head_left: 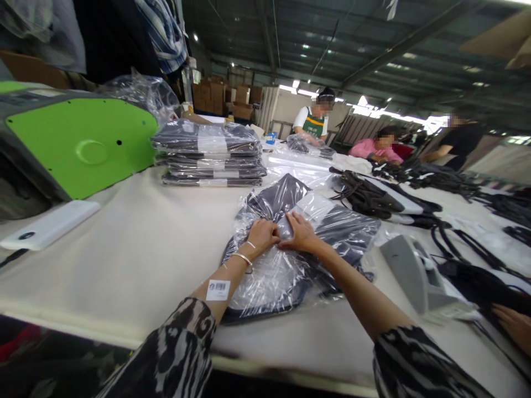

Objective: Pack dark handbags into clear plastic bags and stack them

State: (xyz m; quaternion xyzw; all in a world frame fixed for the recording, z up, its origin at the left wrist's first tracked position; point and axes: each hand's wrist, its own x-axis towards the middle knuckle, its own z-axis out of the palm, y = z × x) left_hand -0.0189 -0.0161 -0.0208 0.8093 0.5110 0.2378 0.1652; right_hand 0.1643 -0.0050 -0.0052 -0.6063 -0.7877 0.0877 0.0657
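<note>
A dark bag in clear plastic wrap (269, 276) lies flat on the table in front of me, with a white panel showing through the film. My left hand (264, 234) is curled over its middle, fingers closed on a gathered fold of the wrap. Close beside it, my right hand (299, 232) rests on the same wrap with thumb and fingers spread apart. The film is creased between the two hands. On my left forearm sits a white barcode sticker (218, 290), below a bracelet (241, 257).
Several wrapped dark packages are stacked (211, 152) behind. A green machine (83, 146) and a white device (50, 224) stand left. At right are a grey tape dispenser (409, 276), black bags (369, 193) and another person's hand (514, 323). Co-workers (313, 119) are across the table.
</note>
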